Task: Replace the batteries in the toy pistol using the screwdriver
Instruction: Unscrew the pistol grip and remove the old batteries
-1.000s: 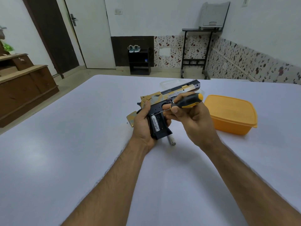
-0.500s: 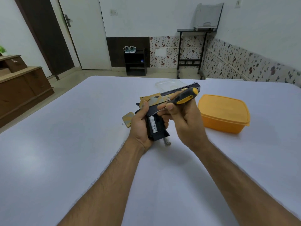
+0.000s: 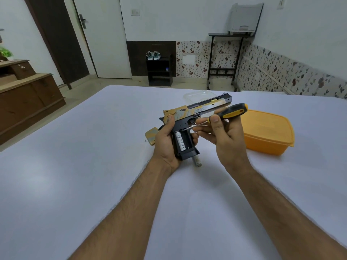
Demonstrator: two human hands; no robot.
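My left hand [image 3: 165, 145] grips the black and gold toy pistol [image 3: 199, 111] by its handle, barrel pointing right and away. The handle's side compartment is open, and a silver battery [image 3: 180, 141] sits inside it. My right hand [image 3: 225, 139] pinches a black and yellow screwdriver [image 3: 231, 112]; its thin metal tip reaches the top end of the battery compartment. Another loose battery [image 3: 197, 160] lies on the white table just below the pistol's handle. A gold cover plate [image 3: 151, 136] lies on the table left of my left hand.
An orange lidded plastic box [image 3: 266, 132] stands on the table to the right of my right hand. A clear plastic lid [image 3: 197, 95] lies behind the pistol. The white table [image 3: 75, 166] spreads wide around my arms.
The screwdriver's handle has tilted up and right, and its tip stays at the top of the battery compartment. The pistol has turned slightly, showing the battery more fully.
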